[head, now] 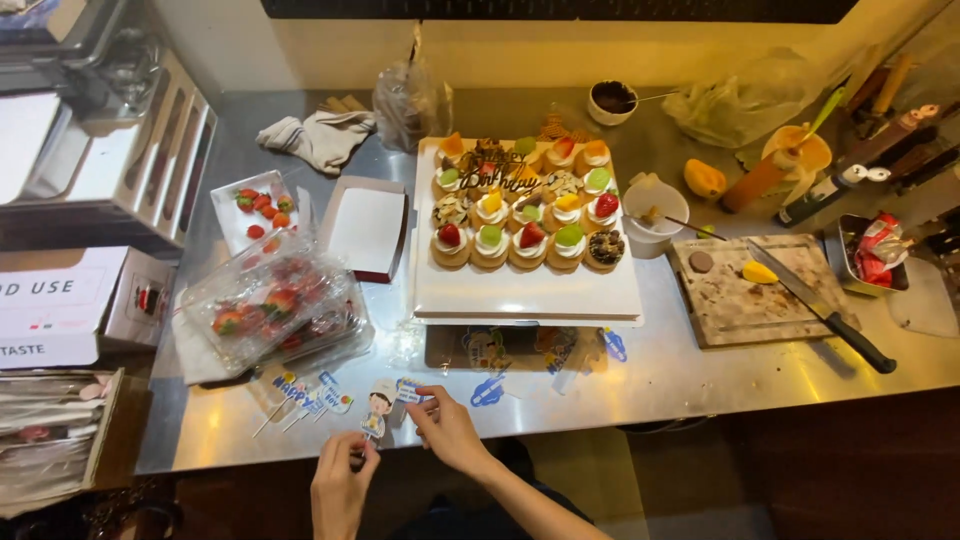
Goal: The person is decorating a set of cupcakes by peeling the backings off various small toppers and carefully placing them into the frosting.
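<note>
where the steel counter [640, 380] meets its near edge, the left hand [340, 490] pinches the stick of a small paper topper printed with a cartoon figure [377, 410], held upright just above the counter. right hand [445, 430]: fingers curled, tips pinching a small blue-and-white paper tag [408, 391] beside the figure. further paper toppers on sticks [305, 397] lie just left. behind: white square board [527, 295] bearing fruit-topped cream tartlets [525, 205]; clear plastic strawberry punnet [270, 300]; wooden chopping board [745, 300] with black-handled knife [820, 310].
</note>
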